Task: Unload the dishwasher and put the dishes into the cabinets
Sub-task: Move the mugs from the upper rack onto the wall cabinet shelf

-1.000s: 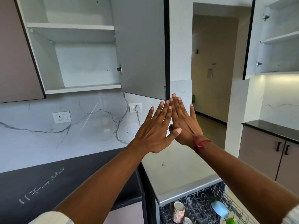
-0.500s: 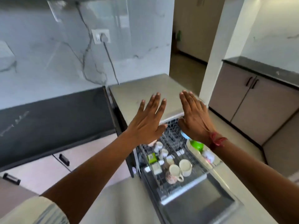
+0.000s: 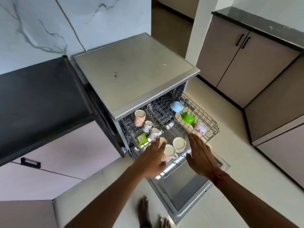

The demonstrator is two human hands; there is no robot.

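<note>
Head view, looking down.

- Dishwasher [image 3: 131,76] at centre frame; door [image 3: 184,186] folded down flat, wire rack [image 3: 209,129] drawn out above it.
- Rack contents, right side: blue bowl [image 3: 176,106] and green bowl [image 3: 188,117] on edge, just beside each other; flowered cup [image 3: 200,128] tipped over nearer the rack's right rim.
- Rack contents, left side: tall flowered mug [image 3: 139,117], two small cups below it, a green square container [image 3: 141,139].
- Front of rack: white cup [image 3: 179,144] and handled mug [image 3: 169,152], touching, bases up.
- Left hand [image 3: 153,157]: fingers straight, palm down, over the front left of the rack, partly covering the handled mug. Blurred, so contact cannot be told. Nothing gripped.
- Right hand [image 3: 200,155]: fingers straight and together, over the rack's front edge, just right of the white cup. Holds nothing.
- Hands apart, the two front cups between them.
- Black table [image 3: 32,96] at left of frame; lower cabinets [image 3: 238,51] at upper right; bare feet [image 3: 144,211] on the floor at bottom centre.
</note>
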